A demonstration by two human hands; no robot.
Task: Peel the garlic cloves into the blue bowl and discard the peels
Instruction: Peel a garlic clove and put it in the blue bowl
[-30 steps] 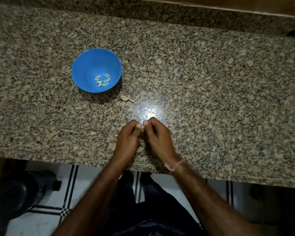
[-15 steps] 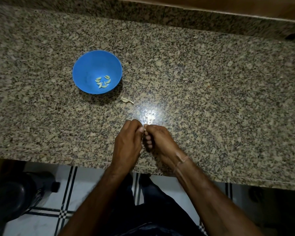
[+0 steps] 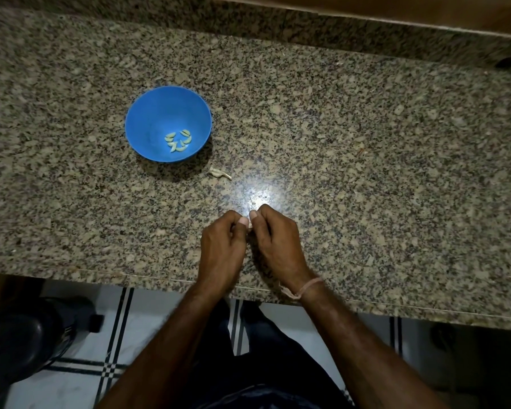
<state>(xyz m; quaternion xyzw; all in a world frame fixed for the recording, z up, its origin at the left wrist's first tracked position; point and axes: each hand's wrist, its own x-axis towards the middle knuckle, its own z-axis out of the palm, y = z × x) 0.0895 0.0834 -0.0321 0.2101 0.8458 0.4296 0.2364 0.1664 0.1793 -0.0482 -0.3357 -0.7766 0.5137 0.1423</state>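
Right hand (image 3: 278, 240) has rolled knuckles-up; with left hand (image 3: 223, 246), pinches garlic clove (image 3: 250, 225).

You're at a kitchen counter here: speckled granite worktop (image 3: 366, 143) with a raised back ledge, striped floor tiles (image 3: 136, 320) below its edge, peeled garlic cloves (image 3: 178, 140) in a blue bowl (image 3: 148, 113).

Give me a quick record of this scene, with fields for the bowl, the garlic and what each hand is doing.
bowl: blue bowl, upright on the granite counter
in bowl: peeled cloves, several, clustered at the bottom
on counter: loose clove, seemingly unpeeled, between bowl and hands, touching neither
left hand: pinches the held clove
right hand: pinches the same clove; thread band on its wrist
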